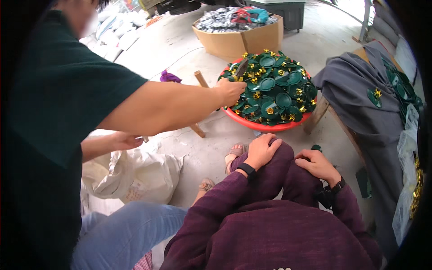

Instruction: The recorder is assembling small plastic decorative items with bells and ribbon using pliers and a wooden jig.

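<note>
My left hand (264,152) lies over my left knee with its fingers stretched out, holding nothing. On the other knee rests my right hand (318,166), its fingers slightly bent and apart, with nothing in it. In front of my knees stands a red basin (270,128) heaped with dark green round plastic pieces (267,84) bearing shiny gold flower-like bits. A co-worker at my left reaches across, and that person's hand (231,91) is at the basin's left rim beside a dark, pointed object (242,69). The co-worker's other hand (126,141) pinches something small and pale.
A white woven sack (153,177) slumps at the left. Beyond the basin sits a cardboard box (243,42) of silvery pieces. At right, grey cloth (360,85) covers a wooden-legged table bearing more green pieces and clear plastic (405,157). A wooden stool leg (198,130) stands left of the basin.
</note>
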